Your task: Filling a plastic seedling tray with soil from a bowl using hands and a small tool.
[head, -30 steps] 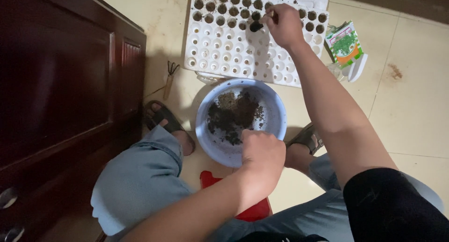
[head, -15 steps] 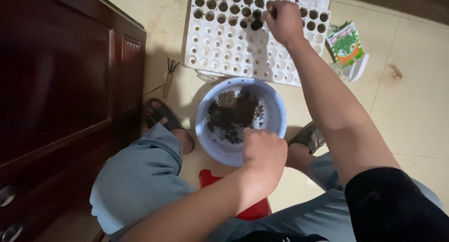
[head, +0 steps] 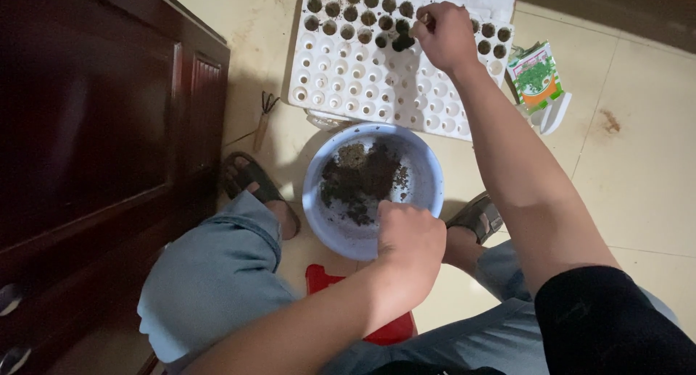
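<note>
At the far left stands a dark brown panelled wooden door (head: 101, 128), and beside its lower edge my left foot sits in a dark strapped sandal (head: 254, 183) on the pale cream tiled floor (head: 638, 186). Just above that foot lies a small hand rake with a wooden handle (head: 262, 121), flat on the tiles.

Between my knees sits the round pale blue plastic bowl (head: 428, 176) with a heap of dark potting soil (head: 359, 179) in it, spread mostly over its far half. My left hand (head: 409, 237) rests on the bowl's near rim, fingers curled in and pressed together over the edge; whether they pinch any soil I cannot tell, since the back of the hand hides the tips. Beneath my forearm, a red plastic stool (head: 388, 331) shows on the floor.

Beyond the bowl lies the white foam seedling tray with many round cells (head: 348, 78); the far rows are filled dark, the near rows are bare. My right hand (head: 446, 34) is over the filled rows, fingers bunched and pinching a small dark tool whose soil-laden tip touches a cell.

To the right of the tray lies a green and orange seed packet (head: 535, 74), partly on top of a white object.
</note>
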